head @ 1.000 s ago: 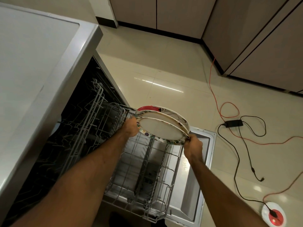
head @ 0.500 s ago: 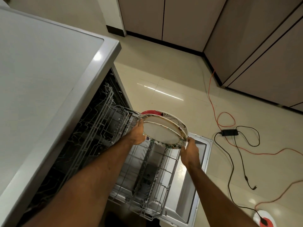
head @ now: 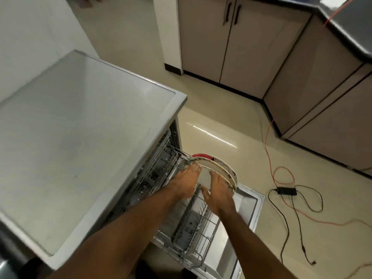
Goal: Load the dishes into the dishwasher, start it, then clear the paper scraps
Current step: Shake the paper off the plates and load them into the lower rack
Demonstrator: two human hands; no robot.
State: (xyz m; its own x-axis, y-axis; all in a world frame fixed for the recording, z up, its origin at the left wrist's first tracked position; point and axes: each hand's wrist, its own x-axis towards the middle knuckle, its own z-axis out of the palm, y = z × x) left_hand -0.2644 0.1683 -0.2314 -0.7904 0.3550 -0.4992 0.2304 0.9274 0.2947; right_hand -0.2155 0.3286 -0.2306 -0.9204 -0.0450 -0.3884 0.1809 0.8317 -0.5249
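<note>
The cream tiled floor (head: 231, 117) fills most of the room in front of you, glossy, with a streak of light reflected just beyond the dishwasher (head: 80, 127). The dishwasher's flat grey top takes up the left and near-left of your view. Beige cabinets (head: 251, 47) line the far and right walls under a dark countertop (head: 352, 27). The dishwasher's door (head: 247, 202) lies folded down to the right of the machine, and the wire lower rack (head: 193, 228) is pulled out over it. At the rack's far end a stack of plates (head: 221, 168) stands tilted on edge, with a red one at the back. Your left hand (head: 187, 180) lies with its fingers stretched out over the near plate's left rim, somewhat blurred. Your right hand (head: 217, 190) rests spread flat on the same plate's face, thumb out wide. An orange cable (head: 269, 158) and a black power adapter (head: 285, 191) with black leads lie on the floor to the right.
</note>
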